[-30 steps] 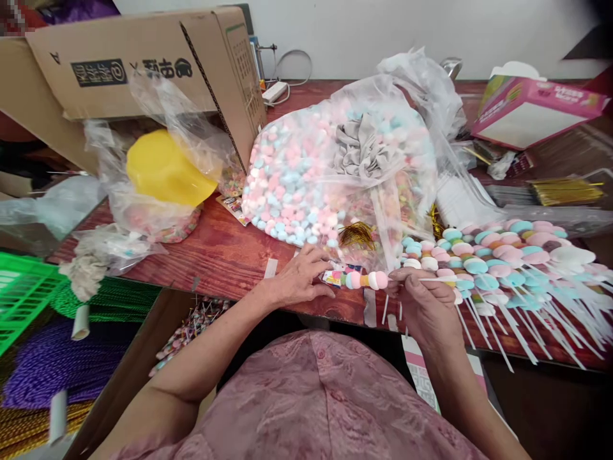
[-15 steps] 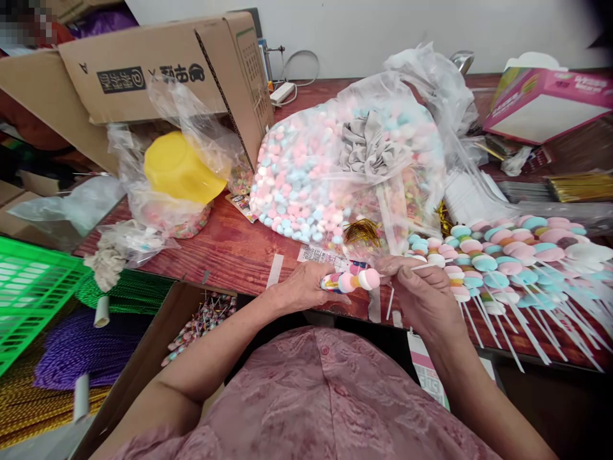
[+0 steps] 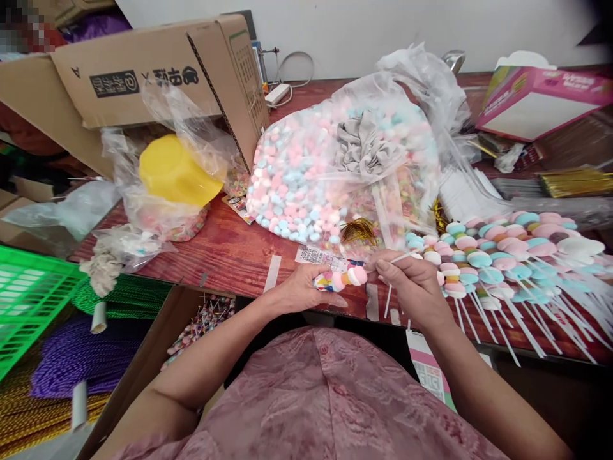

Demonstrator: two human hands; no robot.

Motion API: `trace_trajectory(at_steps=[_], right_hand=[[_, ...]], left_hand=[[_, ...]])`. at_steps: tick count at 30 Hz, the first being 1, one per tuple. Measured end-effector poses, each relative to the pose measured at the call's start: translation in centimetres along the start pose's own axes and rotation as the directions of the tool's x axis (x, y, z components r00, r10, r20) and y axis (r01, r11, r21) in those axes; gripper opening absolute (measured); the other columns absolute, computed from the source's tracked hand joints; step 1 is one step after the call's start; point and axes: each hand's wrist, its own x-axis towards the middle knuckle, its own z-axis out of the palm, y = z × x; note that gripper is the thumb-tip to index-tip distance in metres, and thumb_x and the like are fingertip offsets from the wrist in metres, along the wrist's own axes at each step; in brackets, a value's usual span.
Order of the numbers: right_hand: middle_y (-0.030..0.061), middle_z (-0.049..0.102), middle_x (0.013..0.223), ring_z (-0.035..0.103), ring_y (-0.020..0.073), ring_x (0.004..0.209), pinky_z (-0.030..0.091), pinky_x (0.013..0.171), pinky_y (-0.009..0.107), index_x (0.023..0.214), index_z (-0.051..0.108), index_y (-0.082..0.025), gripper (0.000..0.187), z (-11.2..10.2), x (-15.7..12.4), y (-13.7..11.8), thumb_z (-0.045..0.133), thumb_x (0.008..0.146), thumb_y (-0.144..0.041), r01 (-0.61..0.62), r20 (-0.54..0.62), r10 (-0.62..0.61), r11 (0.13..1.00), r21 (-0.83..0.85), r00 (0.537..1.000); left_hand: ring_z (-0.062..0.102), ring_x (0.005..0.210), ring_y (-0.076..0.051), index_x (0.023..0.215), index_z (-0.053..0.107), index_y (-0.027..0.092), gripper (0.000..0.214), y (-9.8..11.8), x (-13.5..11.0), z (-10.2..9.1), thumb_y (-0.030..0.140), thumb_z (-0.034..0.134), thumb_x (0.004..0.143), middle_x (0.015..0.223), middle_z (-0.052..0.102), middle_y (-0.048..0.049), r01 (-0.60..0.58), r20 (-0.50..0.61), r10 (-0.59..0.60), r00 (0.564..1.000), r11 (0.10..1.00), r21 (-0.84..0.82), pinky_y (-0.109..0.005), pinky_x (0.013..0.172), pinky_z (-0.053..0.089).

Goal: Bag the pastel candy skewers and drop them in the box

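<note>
My left hand (image 3: 297,289) is closed around a short stack of pink, white and orange marshmallow candies (image 3: 354,276), with a colourful printed piece at its near end. My right hand (image 3: 419,287) pinches a thin white stick (image 3: 405,255) between thumb and fingers, just right of the stack's end. Whether the stick enters the stack is hidden by the fingertips. To the right lie many marshmallow skewers (image 3: 502,262) on white sticks. Behind my hands sits a large clear bag of pastel marshmallows (image 3: 292,176), with gold twist ties (image 3: 359,231) on its front.
A cardboard box (image 3: 158,76) and a yellow bowl (image 3: 177,169) in plastic occupy the left of the red-brown table (image 3: 234,255). A pink box (image 3: 546,96) stands at back right. Below left are a green basket (image 3: 33,306) and purple cords (image 3: 90,351).
The view has shifted slightly. Both hands have moved a little left, and my right thumb has come closer to the end of the marshmallow stack.
</note>
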Motion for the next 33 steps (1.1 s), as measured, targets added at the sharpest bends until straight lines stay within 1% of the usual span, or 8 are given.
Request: trace_trajectory(at_steps=[3, 7, 9, 12, 15, 19, 26, 33], right_hand=[[0.0018, 0.069, 0.064, 0.062, 0.0136, 0.058, 0.050, 0.057, 0.027, 0.068, 0.075, -0.022, 0.029, 0.0, 0.4, 0.7, 0.072, 0.081, -0.048, -0.124, -0.095, 0.124, 0.992, 0.014, 0.988], [0.0011, 0.069, 0.063, 0.061, 0.0128, 0.060, 0.049, 0.061, 0.026, 0.071, 0.076, -0.022, 0.025, 0.6, 0.5, 1.0, 0.073, 0.081, -0.045, -0.123, -0.144, 0.134, 0.989, 0.081, 0.981], [0.0006, 0.069, 0.064, 0.060, 0.0126, 0.061, 0.048, 0.061, 0.026, 0.073, 0.076, -0.024, 0.021, 1.0, 0.6, 0.7, 0.073, 0.082, -0.042, -0.086, -0.121, 0.107, 0.982, 0.170, 0.987], [-0.0004, 0.068, 0.066, 0.058, 0.0129, 0.060, 0.047, 0.060, 0.027, 0.072, 0.076, -0.026, 0.017, 1.3, 1.1, -0.1, 0.074, 0.081, -0.040, -0.008, -0.035, 0.019, 0.952, 0.306, 0.999], [-0.0005, 0.068, 0.069, 0.059, 0.0150, 0.066, 0.050, 0.067, 0.032, 0.073, 0.076, -0.028, 0.016, 1.1, 1.6, -0.9, 0.071, 0.084, -0.039, 0.068, 0.046, -0.087, 0.944, 0.322, 0.995], [0.0011, 0.068, 0.069, 0.061, 0.0184, 0.072, 0.050, 0.077, 0.038, 0.073, 0.076, -0.027, 0.018, 0.3, 1.8, -1.4, 0.068, 0.086, -0.036, 0.138, 0.134, -0.168, 0.969, 0.205, 0.977], [0.0014, 0.065, 0.066, 0.059, 0.0185, 0.070, 0.049, 0.073, 0.038, 0.070, 0.074, -0.025, 0.023, 0.0, 2.5, -1.5, 0.066, 0.087, -0.040, 0.128, 0.186, -0.160, 0.977, 0.174, 0.969], [0.0009, 0.065, 0.067, 0.058, 0.0169, 0.069, 0.047, 0.068, 0.034, 0.071, 0.074, -0.025, 0.021, 0.6, 2.5, -0.4, 0.066, 0.087, -0.037, 0.096, 0.135, -0.129, 0.969, 0.227, 0.982]], left_hand=[[0.054, 0.079, -0.017, 0.092, 0.066, 0.015, 0.036, 0.6, -0.6, -0.4, 0.046, 0.076, 0.076, 0.084, 0.063, -0.0009, -0.052, 0.059, 0.043, 0.997, 0.986, 0.160, -0.025, 0.073, 0.041], [0.058, 0.099, -0.022, 0.112, 0.063, 0.017, 0.039, 1.4, -0.9, -0.2, 0.042, 0.070, 0.082, 0.107, 0.066, -0.0058, -0.100, 0.135, 0.074, 0.988, 0.975, 0.200, -0.031, 0.087, 0.043], [0.059, 0.092, -0.020, 0.104, 0.064, 0.016, 0.039, 1.5, -0.5, 0.1, 0.043, 0.074, 0.079, 0.099, 0.066, -0.0036, -0.059, 0.187, 0.043, 0.981, 0.995, 0.080, -0.029, 0.083, 0.045], [0.054, 0.066, -0.012, 0.081, 0.061, 0.015, 0.039, 1.3, 0.3, 0.8, 0.046, 0.081, 0.069, 0.072, 0.059, 0.0026, 0.095, 0.304, -0.051, 0.951, 0.987, -0.133, -0.024, 0.064, 0.046], [0.046, 0.053, -0.008, 0.066, 0.054, 0.016, 0.044, 1.1, 0.8, 1.5, 0.047, 0.084, 0.062, 0.060, 0.051, 0.0056, 0.189, 0.392, -0.088, 0.916, 0.955, -0.229, -0.022, 0.052, 0.040], [0.042, 0.054, -0.007, 0.061, 0.050, 0.015, 0.045, 1.2, 0.7, 2.0, 0.042, 0.086, 0.059, 0.059, 0.048, 0.0068, 0.181, 0.385, -0.086, 0.919, 0.959, -0.218, -0.022, 0.052, 0.036], [0.046, 0.065, -0.010, 0.070, 0.058, 0.015, 0.035, 1.6, 0.5, 2.2, 0.033, 0.086, 0.059, 0.067, 0.054, 0.0052, 0.158, 0.402, -0.053, 0.914, 0.960, -0.233, -0.025, 0.064, 0.041], [0.041, 0.050, -0.006, 0.059, 0.052, 0.015, 0.044, 1.5, 0.4, 2.0, 0.038, 0.089, 0.055, 0.055, 0.050, 0.0068, 0.266, 0.377, -0.111, 0.919, 0.882, -0.389, -0.021, 0.050, 0.034]])
